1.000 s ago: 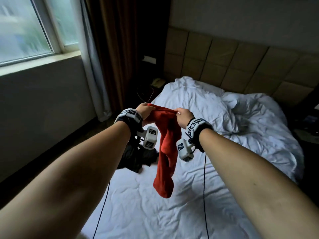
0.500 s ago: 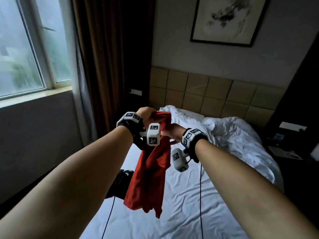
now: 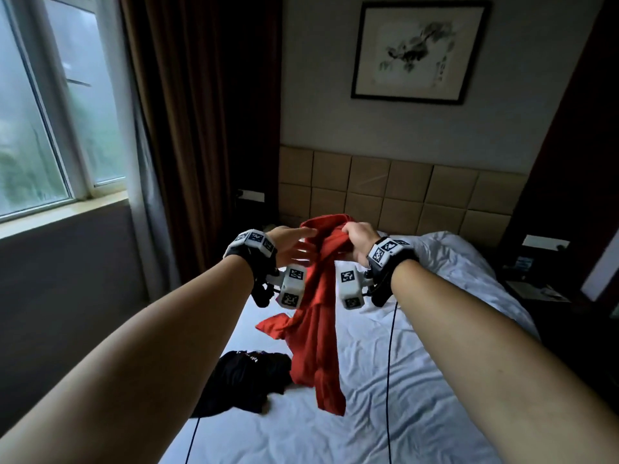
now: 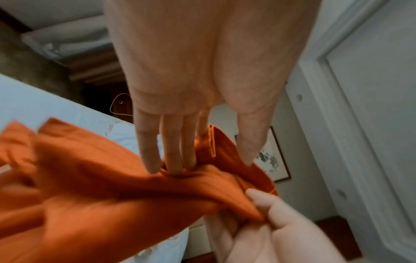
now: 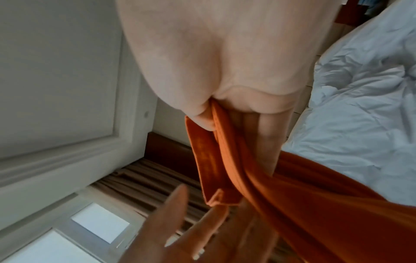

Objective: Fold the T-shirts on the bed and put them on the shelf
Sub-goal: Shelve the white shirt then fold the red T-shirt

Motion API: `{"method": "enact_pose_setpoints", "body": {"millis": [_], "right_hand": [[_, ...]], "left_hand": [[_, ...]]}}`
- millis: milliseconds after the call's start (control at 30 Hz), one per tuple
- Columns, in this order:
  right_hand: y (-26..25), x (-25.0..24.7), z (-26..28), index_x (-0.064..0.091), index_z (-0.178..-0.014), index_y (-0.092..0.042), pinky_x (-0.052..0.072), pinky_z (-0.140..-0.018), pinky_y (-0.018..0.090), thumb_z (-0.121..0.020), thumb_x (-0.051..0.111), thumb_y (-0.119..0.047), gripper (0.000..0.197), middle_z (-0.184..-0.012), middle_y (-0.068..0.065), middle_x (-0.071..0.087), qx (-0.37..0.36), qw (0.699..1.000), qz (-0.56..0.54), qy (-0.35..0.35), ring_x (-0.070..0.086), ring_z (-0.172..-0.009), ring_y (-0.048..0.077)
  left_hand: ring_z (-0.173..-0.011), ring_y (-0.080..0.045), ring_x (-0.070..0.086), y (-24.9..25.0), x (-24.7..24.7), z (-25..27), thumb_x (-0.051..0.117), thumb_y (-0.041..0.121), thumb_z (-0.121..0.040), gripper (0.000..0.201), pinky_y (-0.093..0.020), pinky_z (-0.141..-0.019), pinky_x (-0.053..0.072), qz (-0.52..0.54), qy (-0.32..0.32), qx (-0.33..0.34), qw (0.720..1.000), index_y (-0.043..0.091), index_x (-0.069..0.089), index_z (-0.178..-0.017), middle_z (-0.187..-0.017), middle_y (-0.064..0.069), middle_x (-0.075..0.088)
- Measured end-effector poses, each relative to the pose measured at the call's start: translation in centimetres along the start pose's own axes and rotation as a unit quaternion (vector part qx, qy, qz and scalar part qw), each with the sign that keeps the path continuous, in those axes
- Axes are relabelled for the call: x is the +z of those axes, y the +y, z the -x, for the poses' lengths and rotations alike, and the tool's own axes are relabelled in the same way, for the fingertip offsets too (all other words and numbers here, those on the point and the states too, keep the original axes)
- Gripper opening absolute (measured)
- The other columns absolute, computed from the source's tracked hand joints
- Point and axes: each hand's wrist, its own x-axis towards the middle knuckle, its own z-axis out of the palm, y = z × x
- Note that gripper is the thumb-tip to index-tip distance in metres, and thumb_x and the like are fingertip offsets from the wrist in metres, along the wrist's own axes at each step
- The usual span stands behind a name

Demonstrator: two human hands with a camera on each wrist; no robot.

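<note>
A person's right hand (image 3: 356,237) clamps curled fingers (image 5: 269,128) on the collar of a red T-shirt (image 3: 316,316) held up above a white bed (image 3: 418,380). The left hand (image 3: 289,247) touches the cloth with straight, spread fingers (image 4: 171,153). A black T-shirt (image 3: 243,380) lies crumpled on the bed below.

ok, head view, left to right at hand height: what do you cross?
window → brown curtain → left hand, fingers straight → red T-shirt → right hand gripping the shirt → white duvet → dark nightstand.
</note>
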Motion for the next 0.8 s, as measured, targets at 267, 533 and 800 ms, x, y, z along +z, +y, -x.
{"method": "enact_pose_setpoints", "body": {"millis": [267,533,800], "right_hand": [[-1.6,1.4,-0.6,0.049,-0.123,-0.021,0.059,-0.068,0.047,-0.084,0.034,0.003,0.049,-0.12,0.014,0.055,-0.047,0.994,0.053,0.084,0.06,-0.104,0.034],[-1.4,-0.5,-1.2,0.071,-0.077,-0.019,0.058,-0.079,0.045,-0.084,0.043,-0.011,0.03,-0.088,0.004,0.072,-0.068,0.949,0.246,0.184,0.068,-0.085,0.028],[-2.0,-2.6,-0.5,0.07,-0.1,-0.001,0.056,-0.084,0.037,-0.09,0.046,-0.03,0.039,-0.101,0.017,0.071,-0.021,0.899,0.323,0.296,0.069,-0.092,0.034]], "left_hand": [[-0.092,-0.018,0.06,0.4,-0.7,-1.3,0.072,0.03,-0.083,0.034,-0.025,-0.074,0.051,-0.387,0.018,0.062,0.92,0.018,0.067,-0.114,-0.101,-0.002,0.064],[-0.087,-0.026,0.063,2.7,-1.2,-3.5,0.072,0.025,-0.082,0.015,-0.026,-0.069,0.045,-0.464,0.08,0.189,0.862,0.013,0.063,-0.08,-0.085,-0.01,0.063],[-0.079,-0.024,0.057,3.9,-2.3,-4.2,0.071,0.033,-0.083,0.022,-0.028,-0.068,0.042,-0.489,0.133,0.192,0.84,0.016,0.067,-0.097,-0.085,-0.004,0.061]]}}
